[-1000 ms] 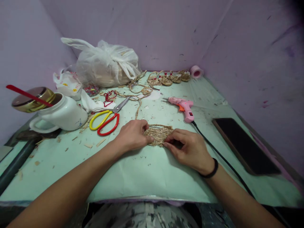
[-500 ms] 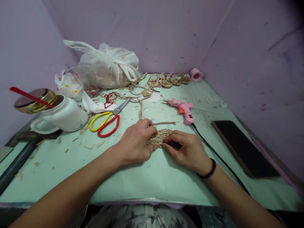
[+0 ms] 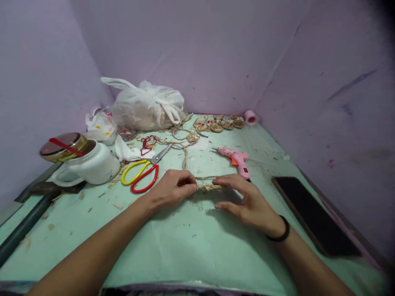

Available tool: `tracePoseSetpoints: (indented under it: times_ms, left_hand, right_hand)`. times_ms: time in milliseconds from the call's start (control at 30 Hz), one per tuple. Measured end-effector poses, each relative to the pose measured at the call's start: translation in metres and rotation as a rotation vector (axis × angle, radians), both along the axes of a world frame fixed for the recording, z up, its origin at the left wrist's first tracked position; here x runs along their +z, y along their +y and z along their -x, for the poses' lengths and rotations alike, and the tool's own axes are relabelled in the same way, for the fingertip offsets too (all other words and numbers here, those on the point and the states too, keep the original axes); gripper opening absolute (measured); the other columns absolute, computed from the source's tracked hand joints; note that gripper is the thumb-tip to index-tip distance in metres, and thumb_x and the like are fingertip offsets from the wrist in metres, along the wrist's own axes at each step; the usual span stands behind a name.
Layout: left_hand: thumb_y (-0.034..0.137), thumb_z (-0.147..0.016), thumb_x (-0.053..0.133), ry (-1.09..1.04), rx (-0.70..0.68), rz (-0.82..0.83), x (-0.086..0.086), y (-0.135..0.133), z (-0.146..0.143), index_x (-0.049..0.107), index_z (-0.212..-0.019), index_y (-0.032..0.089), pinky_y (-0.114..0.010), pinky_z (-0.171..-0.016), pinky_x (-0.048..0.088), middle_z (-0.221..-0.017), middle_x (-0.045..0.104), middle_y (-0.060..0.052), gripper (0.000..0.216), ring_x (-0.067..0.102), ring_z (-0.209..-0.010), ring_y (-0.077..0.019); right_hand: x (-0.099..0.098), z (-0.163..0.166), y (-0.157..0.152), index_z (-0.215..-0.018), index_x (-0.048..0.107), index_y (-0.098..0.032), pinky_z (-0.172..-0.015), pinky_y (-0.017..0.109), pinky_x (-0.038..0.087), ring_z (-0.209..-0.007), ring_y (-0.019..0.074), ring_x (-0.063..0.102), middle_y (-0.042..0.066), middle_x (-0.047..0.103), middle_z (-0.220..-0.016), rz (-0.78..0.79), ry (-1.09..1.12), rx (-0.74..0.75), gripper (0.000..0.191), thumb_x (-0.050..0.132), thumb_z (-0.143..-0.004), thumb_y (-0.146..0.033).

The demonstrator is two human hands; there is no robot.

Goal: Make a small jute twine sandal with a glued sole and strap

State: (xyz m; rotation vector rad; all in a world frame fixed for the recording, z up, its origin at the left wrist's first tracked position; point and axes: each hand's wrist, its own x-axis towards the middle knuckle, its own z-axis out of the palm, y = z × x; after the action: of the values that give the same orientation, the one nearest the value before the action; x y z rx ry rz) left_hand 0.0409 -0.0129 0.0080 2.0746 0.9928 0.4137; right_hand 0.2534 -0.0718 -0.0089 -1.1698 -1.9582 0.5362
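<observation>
Between my hands is a flat coiled piece of braided straw cord (image 3: 210, 187), seen nearly edge-on. My left hand (image 3: 174, 187) pinches its left end between thumb and fingers. My right hand (image 3: 247, 201) has thumb and fingers spread apart, its fingertips at the right end of the coil. Straw cord (image 3: 185, 158) runs from behind my left hand back to a loose tangle (image 3: 191, 139). A pink glue gun (image 3: 236, 158) lies behind my right hand. Scissors with one yellow and one red handle (image 3: 148, 170) lie open left of my left hand.
A white mug (image 3: 98, 162) and a hammer (image 3: 27, 226) are at the left. Behind are a tied plastic bag (image 3: 148, 107), red string (image 3: 148, 144), several finished straw pieces (image 3: 217, 123) and a pink tape roll (image 3: 251, 118). A phone (image 3: 314, 216) lies right. Scraps litter the table.
The straw coil has been tipped from showing its flat face to nearly edge-on. My right thumb and fingers have spread from their pinch. The view has tilted upward.
</observation>
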Motion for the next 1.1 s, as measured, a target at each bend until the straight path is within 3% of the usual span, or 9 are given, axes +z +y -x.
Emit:
tracePoseSetpoints:
  times_ms: [133,233,300,400,500,600,867,1000,1100]
  left_hand:
    - [0.037,-0.085,0.030,0.132,0.045,-0.142,0.016,0.006,0.011,0.059,-0.072,0.015,-0.023,-0.056,0.035,-0.064,0.055,0.000,0.039,0.047,-0.061,-0.0126]
    - [0.032,-0.084,0.030,0.431,0.350,-0.354,0.027,0.011,0.031,0.059,-0.083,0.016,-0.027,-0.063,0.038,-0.077,0.060,-0.005,0.033,0.054,-0.073,-0.0181]
    - [0.024,-0.079,0.035,0.675,0.492,-0.358,0.026,0.017,0.044,0.058,-0.091,0.016,-0.030,-0.066,0.040,-0.084,0.062,-0.009,0.027,0.056,-0.080,-0.0226]
    - [0.017,-0.074,0.038,0.860,0.426,-0.357,0.016,0.025,0.054,0.057,-0.088,0.013,-0.033,-0.067,0.041,-0.090,0.060,-0.013,0.024,0.056,-0.084,-0.0259]
    - [0.012,-0.069,0.039,0.906,0.467,-0.392,0.009,0.031,0.055,0.055,-0.093,0.013,-0.034,-0.068,0.042,-0.097,0.057,-0.016,0.029,0.055,-0.089,-0.0280]
    - [0.013,-0.066,0.041,0.914,0.489,-0.275,0.009,0.034,0.056,0.053,-0.099,0.014,-0.035,-0.064,0.043,-0.097,0.059,-0.015,0.034,0.058,-0.085,-0.0295]
    - [0.019,-0.064,0.042,0.828,0.621,-0.131,0.028,0.030,0.067,0.044,-0.120,0.021,-0.033,-0.055,0.040,-0.088,0.065,-0.013,0.056,0.061,-0.078,-0.0326]
    - [0.025,-0.065,0.048,0.520,0.679,-0.081,0.035,0.023,0.075,0.050,-0.112,0.022,-0.028,-0.060,0.042,-0.083,0.063,-0.006,0.047,0.060,-0.075,-0.0235]
    - [0.038,-0.066,0.055,0.218,0.658,0.243,0.028,0.014,0.089,0.048,-0.111,0.021,-0.020,-0.040,0.035,-0.051,0.051,0.005,0.048,0.048,-0.041,-0.0125]
  right_hand:
    - [-0.003,0.016,0.011,-0.079,0.065,-0.019,-0.060,0.027,0.045,-0.064,0.0155,0.059,0.003,0.066,-0.071,0.191,0.210,-0.163,0.013,0.061,-0.074,-0.029]
    - [0.000,0.023,0.017,-0.072,0.061,-0.017,-0.050,0.023,0.039,-0.054,0.0123,0.052,0.000,0.060,-0.062,0.415,0.423,-0.169,0.018,0.062,-0.071,-0.035]
    - [0.001,0.025,0.019,-0.073,0.059,-0.016,-0.050,0.022,0.037,-0.055,0.0111,0.049,-0.001,0.056,-0.062,0.465,0.530,-0.158,0.021,0.061,-0.071,-0.037]
    - [-0.002,0.025,0.020,-0.073,0.057,-0.016,-0.051,0.021,0.036,-0.056,0.0105,0.047,-0.001,0.054,-0.062,0.489,0.605,-0.183,0.022,0.061,-0.072,-0.038]
    - [-0.006,0.025,0.022,-0.082,0.059,-0.016,-0.054,0.022,0.039,-0.059,0.0118,0.050,0.000,0.058,-0.067,0.537,0.618,-0.209,0.026,0.060,-0.072,-0.040]
    - [-0.008,0.025,0.024,-0.088,0.062,-0.016,-0.054,0.022,0.040,-0.060,0.0130,0.052,0.002,0.061,-0.071,0.527,0.572,-0.238,0.029,0.059,-0.072,-0.040]
    - [-0.007,0.021,0.024,-0.073,0.064,-0.016,-0.050,0.022,0.040,-0.056,0.0131,0.052,0.002,0.061,-0.064,0.413,0.336,-0.209,0.016,0.062,-0.069,-0.031]
    - [-0.008,0.020,0.022,-0.070,0.063,-0.016,-0.052,0.021,0.041,-0.056,0.0127,0.053,0.001,0.061,-0.062,0.294,0.243,-0.256,0.010,0.060,-0.070,-0.026]
    - [-0.010,0.019,0.021,-0.072,0.064,-0.016,-0.054,0.021,0.042,-0.059,0.0131,0.055,0.001,0.062,-0.064,0.275,0.251,-0.252,0.010,0.060,-0.072,-0.025]
